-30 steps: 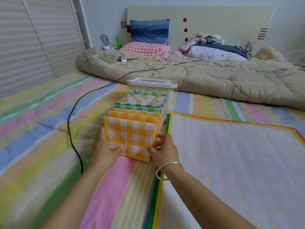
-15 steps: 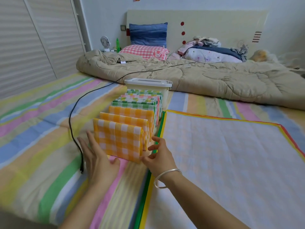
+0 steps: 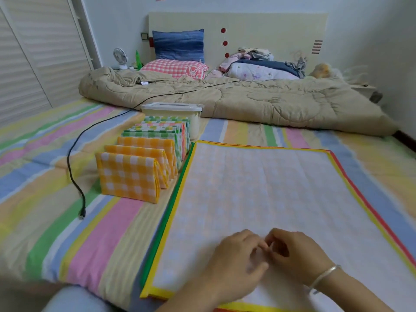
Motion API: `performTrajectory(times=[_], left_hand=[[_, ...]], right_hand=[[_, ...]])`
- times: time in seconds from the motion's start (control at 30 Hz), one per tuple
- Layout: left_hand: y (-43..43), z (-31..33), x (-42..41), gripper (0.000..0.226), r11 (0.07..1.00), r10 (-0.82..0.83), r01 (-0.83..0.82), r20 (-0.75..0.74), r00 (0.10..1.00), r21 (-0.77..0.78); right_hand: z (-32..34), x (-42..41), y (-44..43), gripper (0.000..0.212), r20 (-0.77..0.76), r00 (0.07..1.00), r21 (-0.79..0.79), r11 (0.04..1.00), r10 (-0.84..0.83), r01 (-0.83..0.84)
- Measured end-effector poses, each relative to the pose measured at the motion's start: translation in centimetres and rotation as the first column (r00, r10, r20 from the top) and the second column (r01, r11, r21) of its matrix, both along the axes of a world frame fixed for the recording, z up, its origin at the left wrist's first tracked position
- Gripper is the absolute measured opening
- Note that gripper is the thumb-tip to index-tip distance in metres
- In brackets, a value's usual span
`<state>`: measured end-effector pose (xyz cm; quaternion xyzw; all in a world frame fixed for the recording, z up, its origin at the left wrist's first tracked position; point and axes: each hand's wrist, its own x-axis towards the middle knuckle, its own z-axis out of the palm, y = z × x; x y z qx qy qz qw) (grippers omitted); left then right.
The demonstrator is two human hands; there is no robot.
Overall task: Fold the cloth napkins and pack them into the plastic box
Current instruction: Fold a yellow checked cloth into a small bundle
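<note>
Several folded cloth napkins stand upright in a row on the striped bedsheet; a yellow gingham napkin is at the front, with orange and then green patterned ones behind. The row ends at the white plastic box, whose lid is on. My left hand and my right hand lie close together low over a pale mat, far from the napkins. Their fingers are loosely curled and the fingertips meet. I see nothing held between them.
The pale mat has a green, yellow and red border and lies right of the napkin row. A black cable runs along the left of the row. A beige quilt, pillows and a small fan are at the back.
Both hands let go of the front yellow napkin and drew back to the right, onto the near part of the mat. The napkin row stays standing.
</note>
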<state>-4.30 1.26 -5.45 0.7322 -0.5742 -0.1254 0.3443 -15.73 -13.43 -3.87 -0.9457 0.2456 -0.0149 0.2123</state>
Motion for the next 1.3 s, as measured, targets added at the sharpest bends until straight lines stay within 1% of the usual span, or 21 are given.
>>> performTrajectory(times=[0.03,0.1,0.17,0.23,0.3,0.4,0.43,0.53,0.6,0.63,0.7,0.8,0.83,0.87,0.97,1.03,1.1,1.17,1.23,1.3], left_hand=[[-0.3,-0.3,-0.6,0.047,0.996,-0.058,0.053,0.082,0.995,0.068],[-0.5,-0.1,-1.2,0.062,0.981,-0.118,0.082,0.207,0.971,0.174],[-0.5,0.2,-1.2,0.076,0.958,-0.172,0.099,0.261,0.95,0.27],[-0.4,0.7,-1.1,0.086,0.932,-0.23,0.123,0.293,0.928,0.342],[-0.5,0.9,-1.1,0.085,0.92,-0.244,0.135,0.27,0.931,0.368],[-0.5,1.3,-1.0,0.073,0.92,-0.198,0.132,0.146,0.969,0.369],[-0.5,1.4,-1.0,0.07,0.918,-0.188,0.128,0.127,0.974,0.376],[-0.5,1.6,-1.3,0.071,0.906,-0.21,0.13,0.16,0.965,0.403],[-0.4,1.6,-1.5,0.072,0.901,-0.222,0.131,0.18,0.958,0.413],[-0.3,1.7,-1.5,0.073,0.9,-0.222,0.132,0.177,0.959,0.415],[-0.3,1.9,-1.4,0.071,0.898,-0.211,0.129,0.156,0.965,0.421],[-0.3,2.2,-1.5,0.068,0.891,-0.198,0.116,0.145,0.969,0.439],[-0.3,2.4,-1.6,0.068,0.89,-0.198,0.113,0.151,0.968,0.442],[-0.2,2.4,-1.7,0.068,0.89,-0.199,0.113,0.154,0.968,0.443],[-0.2,2.8,-1.8,0.063,0.893,-0.197,0.118,0.143,0.97,0.434],[-0.1,3.1,-1.6,0.06,0.882,-0.199,0.125,0.119,0.973,0.455],[0.0,3.8,-1.4,0.061,0.848,-0.209,0.152,0.056,0.976,0.508],[0.0,4.7,-1.2,0.061,0.795,-0.221,0.198,-0.029,0.975,0.573],[-0.1,5.7,-1.1,0.049,0.746,-0.248,0.246,-0.085,0.965,0.619],[-0.6,6.7,-0.7,0.029,0.716,-0.295,0.294,-0.108,0.949,0.633]], right_hand=[[-0.4,-1.5,-0.4,0.009,0.013,1.0,-0.009,1.0,0.0,0.0],[-1.2,-4.3,-1.3,0.013,0.094,0.995,-0.032,0.999,0.019,-0.016],[-1.3,-6.6,-1.8,0.025,0.16,0.98,-0.094,0.99,0.118,-0.104],[-1.2,-8.4,-1.8,0.041,0.171,0.958,-0.097,0.971,0.232,-0.218],[-1.2,-9.6,-1.8,0.057,0.191,0.947,-0.037,0.966,0.257,-0.254],[-2.2,-10.1,-1.5,0.057,0.267,0.93,-0.027,0.966,0.253,-0.255],[-2.5,-10.1,-1.4,0.057,0.282,0.93,-0.008,0.97,0.234,-0.242],[-2.4,-10.2,-1.4,0.055,0.299,0.939,0.076,0.976,0.171,-0.203],[-2.0,-10.3,-1.4,0.054,0.303,0.942,0.074,0.983,0.141,-0.17],[-2.0,-10.3,-1.3,0.054,0.3,0.946,0.048,0.988,0.126,-0.147],[-2.1,-10.3,-0.9,0.046,0.29,0.951,-0.02,0.994,0.107,-0.106],[-2.5,-10.6,-0.3,0.027,0.331,0.932,-0.171,0.981,0.15,-0.097],[-2.5,-10.7,0.0,0.024,0.333,0.927,-0.222,0.97,0.171,-0.099],[-2.3,-10.8,0.4,0.025,0.334,0.923,-0.27,0.958,0.192,-0.102],[-2.3,-10.9,1.6,0.043,0.329,0.915,-0.391,0.916,0.232,-0.091],[-2.2,-11.1,2.2,0.037,0.338,0.919,-0.427,0.903,0.204,-0.044],[-1.5,-11.2,2.6,0.021,0.348,0.928,-0.38,0.925,0.131,0.011],[-0.6,-11.3,2.5,0.014,0.339,0.937,-0.309,0.95,0.079,0.032],[0.9,-11.0,2.1,0.014,0.31,0.95,-0.19,0.982,0.051,0.009],[2.5,-10.5,1.3,0.015,0.206,0.978,-0.005,0.999,0.044,-0.044]])
